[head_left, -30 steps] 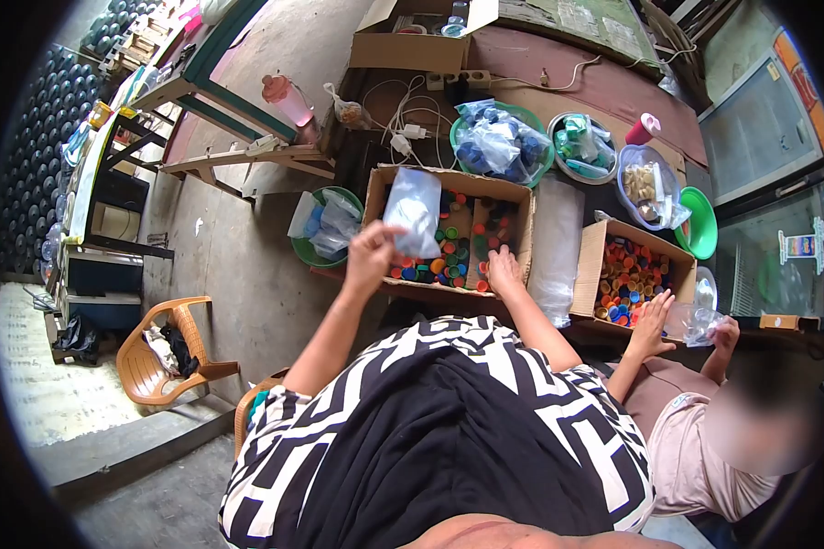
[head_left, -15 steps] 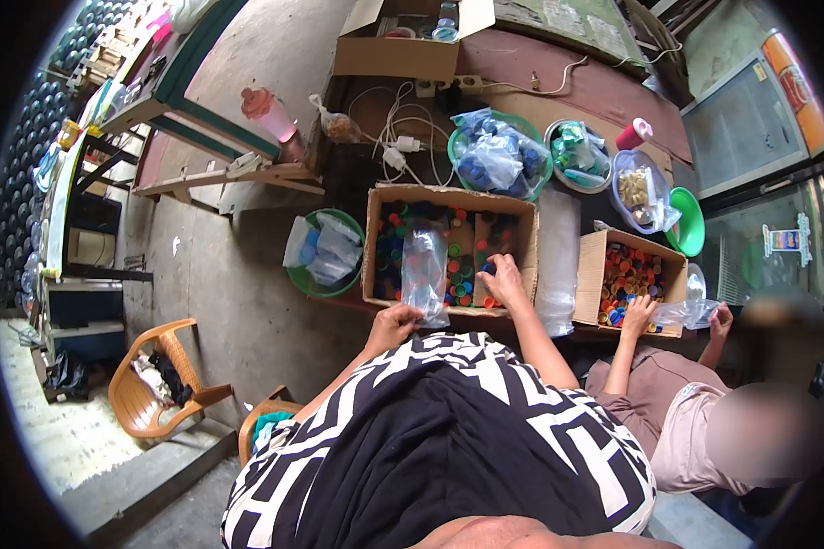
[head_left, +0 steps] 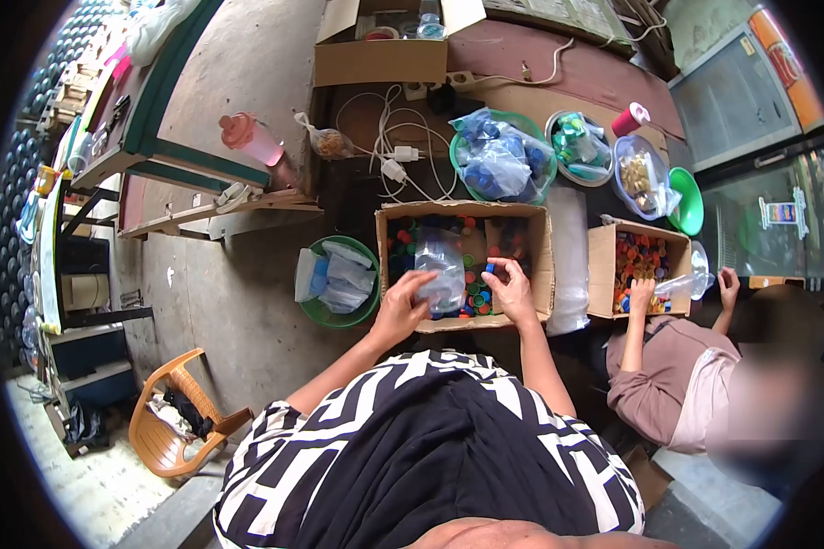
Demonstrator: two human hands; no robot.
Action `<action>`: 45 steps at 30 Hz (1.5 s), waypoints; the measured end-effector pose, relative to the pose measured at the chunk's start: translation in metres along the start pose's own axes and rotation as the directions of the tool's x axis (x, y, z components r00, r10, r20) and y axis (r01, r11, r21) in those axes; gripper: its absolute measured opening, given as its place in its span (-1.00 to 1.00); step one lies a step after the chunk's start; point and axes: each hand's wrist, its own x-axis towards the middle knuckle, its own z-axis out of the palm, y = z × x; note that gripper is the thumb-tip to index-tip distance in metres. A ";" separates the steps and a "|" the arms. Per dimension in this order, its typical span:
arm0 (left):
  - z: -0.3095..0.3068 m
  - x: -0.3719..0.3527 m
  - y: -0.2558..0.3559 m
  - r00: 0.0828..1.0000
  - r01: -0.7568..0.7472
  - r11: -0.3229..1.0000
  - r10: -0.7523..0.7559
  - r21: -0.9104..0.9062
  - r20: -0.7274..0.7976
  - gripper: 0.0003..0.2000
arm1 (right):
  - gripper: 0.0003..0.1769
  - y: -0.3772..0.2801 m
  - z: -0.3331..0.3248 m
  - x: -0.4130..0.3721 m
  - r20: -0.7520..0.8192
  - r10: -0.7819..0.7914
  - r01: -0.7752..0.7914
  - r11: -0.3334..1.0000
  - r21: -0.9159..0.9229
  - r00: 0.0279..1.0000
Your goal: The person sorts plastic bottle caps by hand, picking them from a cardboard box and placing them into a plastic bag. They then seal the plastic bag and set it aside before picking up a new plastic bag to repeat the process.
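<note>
The right hand is pinching a blue cap at the fingertips; a light, steady pinch is probably serving best, as small smooth caps are liable to slip. Left of that pinch, the left hand is meeting the near edge of a clear bag; motion blur is making it hard to tell whether those fingers are closing on it. Thin film is likely rewarding a hold at the edge, so the sides are not being pressed together. The bag is lying over the box's contents, between the hands. Under and beyond the pinch, loose caps are filling parts of the cardboard box, so working just above them is looking sensible. Right of the grip, outside the box, clear plastic sheeting is lying alongside. Farther beyond, a green basin is holding bagged blue items.
</note>
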 end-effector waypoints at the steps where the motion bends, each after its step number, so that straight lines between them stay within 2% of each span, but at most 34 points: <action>1: -0.003 0.010 0.006 0.997 -0.071 0.995 0.071 0.071 -0.001 -0.51 | -0.64 -0.004 0.000 -0.001 -0.028 0.043 -0.040 0.994 0.105 0.999; 3: -0.009 0.029 0.018 0.998 -0.039 0.996 0.035 0.077 0.047 -0.44 | -0.63 -0.018 -0.007 -0.004 -0.030 0.109 -0.091 0.928 0.361 0.994; 6: -0.009 0.050 0.040 0.995 -0.030 0.999 0.032 -0.029 0.089 -0.43 | -0.62 -0.056 -0.019 -0.010 -0.121 0.064 -0.008 0.908 0.418 0.991; 8: -0.005 0.062 0.044 0.992 -0.078 0.997 0.080 -0.021 0.099 -0.43 | -0.63 -0.090 -0.025 -0.015 -0.344 -0.192 0.302 0.904 0.302 0.919; 11: 0.001 0.069 0.064 0.990 -0.112 0.992 0.116 -0.058 0.078 -0.46 | -0.62 -0.121 -0.024 -0.022 -0.447 -0.353 0.497 0.828 0.260 0.822; 12: 0.002 0.072 0.070 0.987 -0.132 0.991 0.134 -0.028 0.090 -0.47 | -0.61 -0.130 -0.026 -0.022 -0.429 -0.417 0.523 0.837 0.163 0.801; 13: 0.003 0.073 0.077 0.983 -0.152 0.988 0.151 0.002 0.101 -0.47 | -0.51 -0.135 -0.029 -0.022 -0.324 -0.437 0.481 0.874 0.068 0.839; 15: 0.003 0.076 0.093 0.985 -0.131 0.990 0.136 -0.053 0.103 -0.49 | -0.39 -0.139 -0.038 -0.013 -0.093 -0.612 0.569 0.773 -0.279 0.786; 16: 0.002 0.078 0.098 0.983 -0.124 0.989 0.134 -0.086 0.123 -0.50 | -0.24 -0.136 -0.039 -0.012 -0.109 -0.569 0.540 0.814 -0.213 0.815; 17: 0.001 0.081 0.103 0.981 -0.114 0.986 0.130 -0.118 0.141 -0.50 | -0.24 -0.137 -0.042 -0.011 -0.108 -0.579 0.550 0.807 -0.213 0.808; 19: 0.000 0.085 0.118 0.985 -0.060 0.986 0.083 -0.154 0.150 -0.52 | -0.16 -0.139 -0.047 -0.010 -0.280 -0.543 0.552 0.832 -0.051 0.792; 21: -0.001 0.087 0.136 0.978 -0.006 0.982 0.045 -0.190 0.202 -0.52 | -0.10 -0.132 -0.055 -0.004 -0.289 -0.557 0.557 0.826 -0.087 0.779; 22: 0.003 0.091 0.135 0.974 -0.044 0.971 0.094 -0.233 0.208 -0.58 | -0.20 -0.119 -0.057 0.003 -0.163 -0.410 0.432 0.890 0.142 0.898; 23: 0.006 0.093 0.137 0.976 -0.050 0.970 0.098 -0.236 0.195 -0.58 | -0.30 -0.108 -0.061 0.008 0.004 -0.268 0.251 0.906 0.340 0.963; 24: 0.008 0.095 0.141 0.961 -0.103 0.958 0.165 -0.267 0.223 -0.57 | -0.58 -0.113 -0.070 0.007 0.047 -0.267 0.252 0.946 0.202 0.963; 25: 0.010 0.097 0.144 0.940 -0.154 0.942 0.233 -0.298 0.249 -0.55 | -0.58 -0.114 -0.073 0.008 0.053 -0.276 0.260 0.945 0.200 0.960; 27: 0.004 0.104 0.139 0.913 -0.187 0.917 0.295 -0.354 0.282 -0.35 | -0.80 -0.116 -0.078 0.011 0.019 -0.292 0.276 0.921 0.275 0.956; 28: 0.002 0.113 0.124 0.914 -0.245 0.921 0.324 -0.302 0.246 -0.29 | -0.81 -0.119 -0.080 0.012 0.006 -0.270 0.243 0.877 0.415 0.963; 29: 0.003 0.123 0.105 0.910 -0.303 0.921 0.356 -0.246 0.211 -0.22 | -0.81 -0.125 -0.086 0.012 0.006 -0.280 0.253 0.874 0.415 0.960; 31: 0.018 0.126 0.073 0.912 -0.281 0.906 0.355 -0.317 0.206 -0.09 | -0.82 -0.136 -0.101 0.012 0.046 -0.269 0.197 0.801 0.566 0.962; 32: 0.026 0.126 0.059 0.918 -0.116 0.912 0.250 -0.393 0.309 0.00 | -0.81 -0.137 -0.108 0.014 0.037 -0.318 0.239 0.779 0.580 0.947; 33: 0.025 0.113 0.081 0.886 0.028 0.921 0.157 -0.389 0.435 -0.08 | -0.81 -0.139 -0.114 0.015 0.055 -0.331 0.243 0.787 0.567 0.942; 35: 0.034 0.109 0.061 0.859 0.114 0.935 0.077 -0.337 0.506 -0.26 | -0.82 -0.143 -0.127 0.019 -0.014 -0.282 0.213 0.689 0.692 0.959; 36: 0.037 0.106 0.055 0.874 0.103 0.927 0.089 -0.361 0.477 -0.26 | -0.82 -0.134 -0.131 0.027 -0.050 -0.278 0.222 0.633 0.742 0.959; 37: 0.040 0.102 0.049 0.862 0.178 0.868 0.089 -0.463 0.499 -0.36 | -0.82 -0.127 -0.136 0.034 -0.022 -0.286 0.210 0.649 0.731 0.958; 38: 0.044 0.098 0.044 0.845 0.256 0.794 0.093 -0.552 0.527 -0.45 | -0.82 -0.118 -0.140 0.039 -0.084 -0.217 0.205 0.630 0.749 0.973; 39: 0.046 0.093 0.045 0.852 0.258 0.784 0.092 -0.565 0.516 -0.45 | -0.81 -0.107 -0.144 0.044 -0.149 -0.140 0.204 0.608 0.767 0.979; 41: 0.043 0.086 0.051 0.864 0.340 0.759 -0.020 -0.555 0.502 -0.51 | -0.81 -0.082 -0.148 0.050 -0.151 -0.109 0.186 0.609 0.771 0.983; 42: 0.043 0.084 0.051 0.875 0.293 0.794 0.000 -0.532 0.483 -0.54 | -0.80 -0.071 -0.149 0.049 -0.156 -0.059 0.160 0.595 0.787 0.986; 45: 0.045 0.079 0.041 0.874 0.351 0.740 -0.039 -0.574 0.485 -0.58 | -0.79 -0.045 -0.145 0.042 -0.154 0.021 0.112 0.585 0.803 0.988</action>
